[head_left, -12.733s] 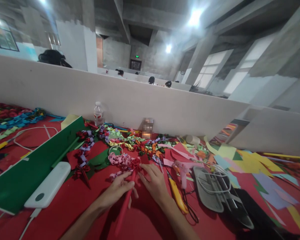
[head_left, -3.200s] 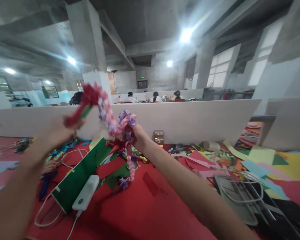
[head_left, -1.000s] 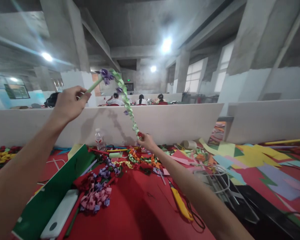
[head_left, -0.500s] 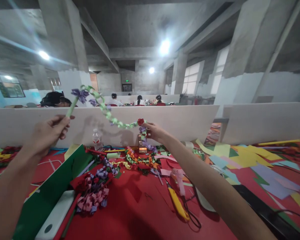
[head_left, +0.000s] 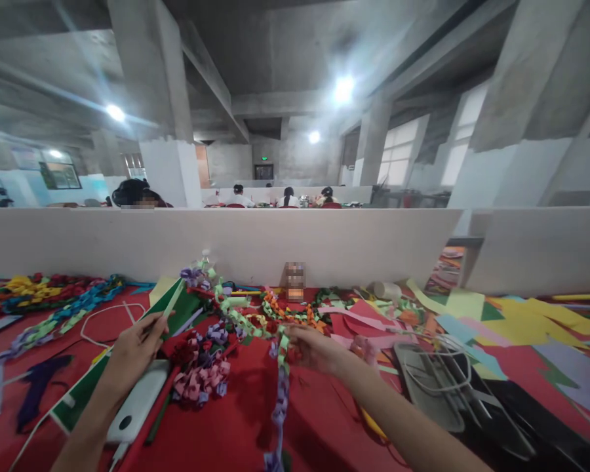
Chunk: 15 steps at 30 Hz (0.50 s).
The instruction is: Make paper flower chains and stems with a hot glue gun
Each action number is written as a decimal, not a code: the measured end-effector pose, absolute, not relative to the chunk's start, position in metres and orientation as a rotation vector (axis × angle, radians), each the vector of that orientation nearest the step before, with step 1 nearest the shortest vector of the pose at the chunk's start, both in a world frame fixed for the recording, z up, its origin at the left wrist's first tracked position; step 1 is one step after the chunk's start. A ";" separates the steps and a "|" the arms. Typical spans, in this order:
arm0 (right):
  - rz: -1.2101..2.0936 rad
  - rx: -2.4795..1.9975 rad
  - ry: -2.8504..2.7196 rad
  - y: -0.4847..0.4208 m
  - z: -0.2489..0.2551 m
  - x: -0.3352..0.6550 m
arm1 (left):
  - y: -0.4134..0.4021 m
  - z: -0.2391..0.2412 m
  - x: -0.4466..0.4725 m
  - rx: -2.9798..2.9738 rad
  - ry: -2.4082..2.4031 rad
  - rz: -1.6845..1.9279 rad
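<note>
My left hand (head_left: pixel 132 351) pinches a thin green stick (head_left: pixel 172 305) topped by a purple paper flower (head_left: pixel 193 276). From the flower a green paper chain (head_left: pixel 236 316) curves down and right to my right hand (head_left: pixel 314 349), which is closed on its far end. Below my right hand the chain turns purple (head_left: pixel 279 406) and hangs down over the red table cover (head_left: pixel 216 432). Both hands are low, just above the table. A pink and purple paper bundle (head_left: pixel 199 377) lies between them.
A green board (head_left: pixel 108 373) and a white power bank (head_left: pixel 137 410) with its cable lie at left. Coloured paper chains (head_left: pixel 44 295), loose paper sheets (head_left: pixel 516 321), a grey pouch (head_left: pixel 427 387) and a paper roll (head_left: pixel 386 290) surround the hands. A white partition (head_left: pixel 324 242) runs behind; people sit beyond it.
Both hands have come down from in front of the partition to just above the table, bringing the stick and green chain with them. The chain now sags low across the paper pile.
</note>
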State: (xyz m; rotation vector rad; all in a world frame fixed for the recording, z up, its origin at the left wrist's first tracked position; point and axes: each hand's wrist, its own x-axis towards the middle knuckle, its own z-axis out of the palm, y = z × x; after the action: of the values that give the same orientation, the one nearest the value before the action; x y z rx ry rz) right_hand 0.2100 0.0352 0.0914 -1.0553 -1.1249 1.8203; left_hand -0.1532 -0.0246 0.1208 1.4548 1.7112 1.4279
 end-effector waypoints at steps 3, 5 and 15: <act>1.705 -1.111 -1.131 0.044 0.071 0.217 | -0.028 0.104 -0.173 1.455 1.843 1.377; 1.623 -1.118 -1.135 0.049 0.063 0.221 | -0.031 0.100 -0.182 1.477 1.918 1.341; 0.492 -1.023 -2.328 -0.052 0.015 0.216 | -0.043 0.108 -0.209 1.689 2.301 1.088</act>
State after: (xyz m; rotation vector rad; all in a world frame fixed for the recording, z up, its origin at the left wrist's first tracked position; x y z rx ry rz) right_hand 0.2165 -0.0519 0.0146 -1.0230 -2.3283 0.4915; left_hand -0.2091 -0.0432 0.1078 1.6888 2.3014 1.0875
